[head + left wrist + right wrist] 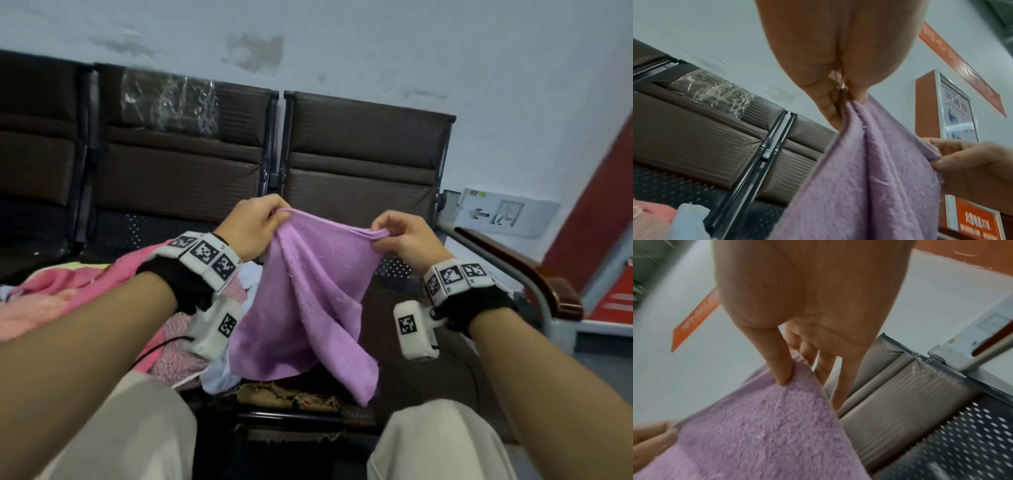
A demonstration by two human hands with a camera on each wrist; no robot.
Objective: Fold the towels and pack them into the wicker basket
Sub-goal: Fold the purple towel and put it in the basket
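A purple towel (308,301) hangs in the air above the seat, held by its top edge. My left hand (255,222) pinches the left corner, seen close in the left wrist view as the towel (869,170) gathered at my left hand (846,95). My right hand (394,233) pinches the right corner; in the right wrist view my thumb presses the towel (766,426) against the fingers of my right hand (795,368). A wicker basket (287,397) edge peeks out under the hanging towel.
A heap of pink, patterned and white towels (85,291) lies on the seat to the left. Dark padded chair backs (359,154) stand behind. A metal armrest with a wooden top (524,270) is at the right. My knees (130,435) fill the foreground.
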